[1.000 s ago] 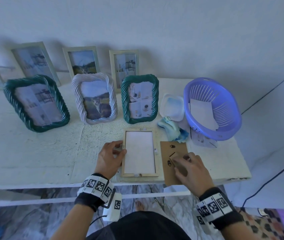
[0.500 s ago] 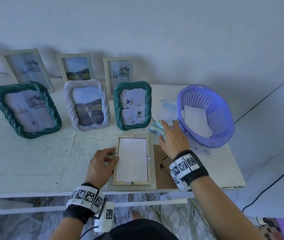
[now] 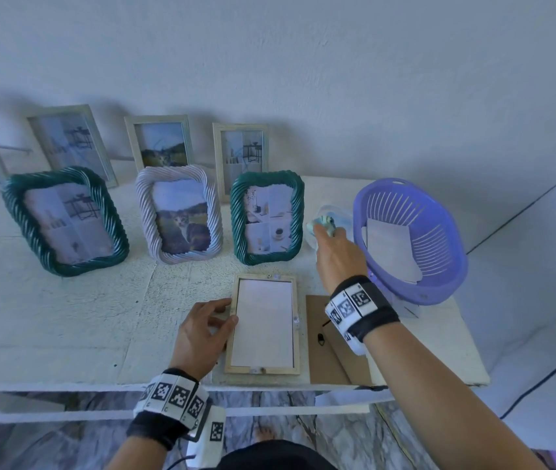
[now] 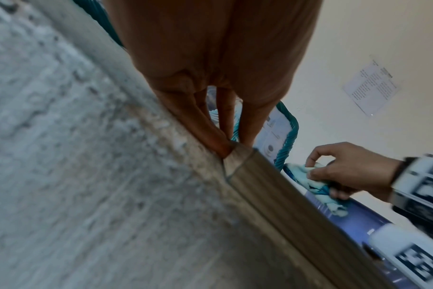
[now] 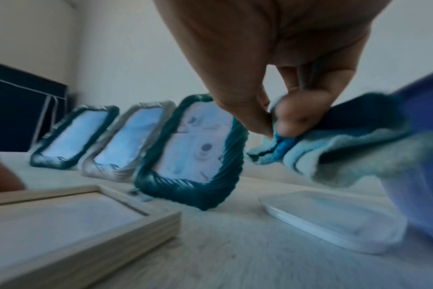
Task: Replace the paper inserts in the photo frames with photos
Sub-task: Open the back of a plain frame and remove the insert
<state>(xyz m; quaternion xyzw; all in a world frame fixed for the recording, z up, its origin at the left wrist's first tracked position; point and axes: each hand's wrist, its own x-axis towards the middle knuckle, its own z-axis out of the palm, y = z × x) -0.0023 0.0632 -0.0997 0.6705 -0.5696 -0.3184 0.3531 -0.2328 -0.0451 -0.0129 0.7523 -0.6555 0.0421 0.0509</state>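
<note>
At the lower centre of the head view, the wooden frame (image 3: pixel 264 325) lies flat on the white table (image 3: pixel 66 320), a white sheet filling its opening. The left hand (image 3: pixel 203 334) touches its left edge, fingers loosely bent against the wood. Right of it lies the brown backing board (image 3: pixel 324 354). Further up and right, the right hand (image 3: pixel 337 256) pinches a blue cloth (image 5: pixel 334 148) between thumb and fingers, raised above the white lid (image 5: pixel 334 217), beside the purple basket (image 3: pixel 439 286).
</note>
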